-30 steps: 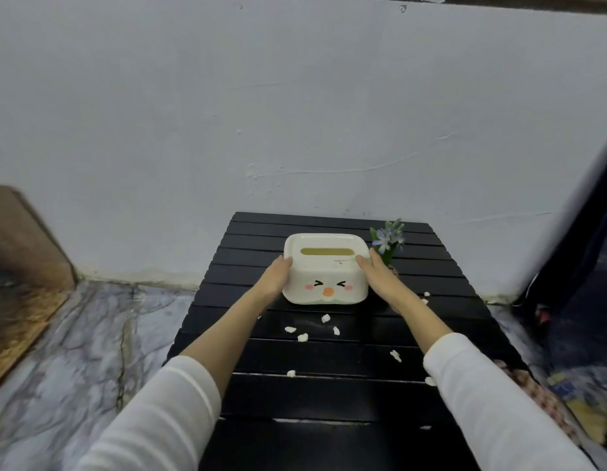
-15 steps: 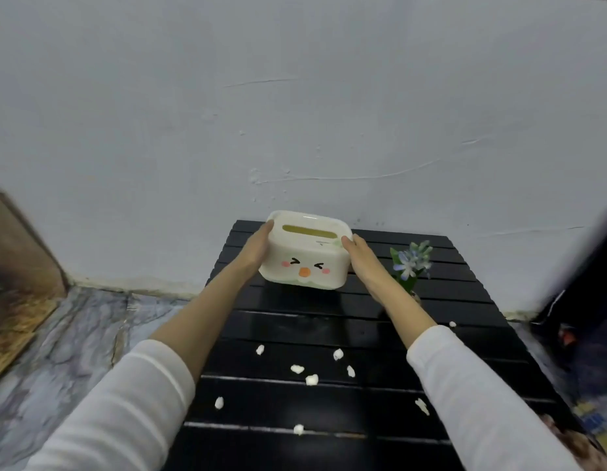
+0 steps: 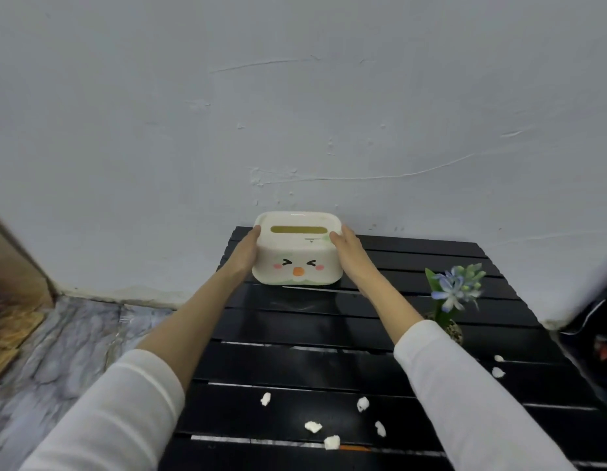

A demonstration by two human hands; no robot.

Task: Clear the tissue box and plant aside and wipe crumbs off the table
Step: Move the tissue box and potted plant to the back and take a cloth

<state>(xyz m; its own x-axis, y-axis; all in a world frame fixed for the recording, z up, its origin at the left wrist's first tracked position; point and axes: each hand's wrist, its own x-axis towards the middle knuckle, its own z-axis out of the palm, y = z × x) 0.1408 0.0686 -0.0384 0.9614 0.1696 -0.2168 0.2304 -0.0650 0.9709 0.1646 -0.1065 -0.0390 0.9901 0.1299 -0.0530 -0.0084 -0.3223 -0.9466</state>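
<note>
- tissue box (image 3: 297, 253): cream, cartoon face toward the camera, slot on top; sits at the far-left corner of the black slatted table (image 3: 329, 355), close to the white wall (image 3: 295, 113). Cannot tell whether its base is fully down on the slats or a hair above them.
- left hand (image 3: 245, 254): flat against the box's left side, fingers wrapped on it, gripping.
- right hand (image 3: 350, 256): same on the right side, clamped on the box. Box squeezed between both palms.
- plant (image 3: 455, 292): small, blue flowers, little pot half hidden behind the right sleeve (image 3: 465, 396); stands on the right part of the table, well apart from the box, not yet moved.
- crumbs (image 3: 314, 426): white bits scattered on the near slats, two more near the right edge; not wiped.
- step, judged: setting the box aside; plant and wiping remain.
- risks, judged: box is near the left and back edges, so letting go with it overhanging could tip it to the floor (image 3: 74, 341); right forearm passes close to the plant, so pulling back carelessly could knock it over; sleeves dragging across could sweep crumbs off.
</note>
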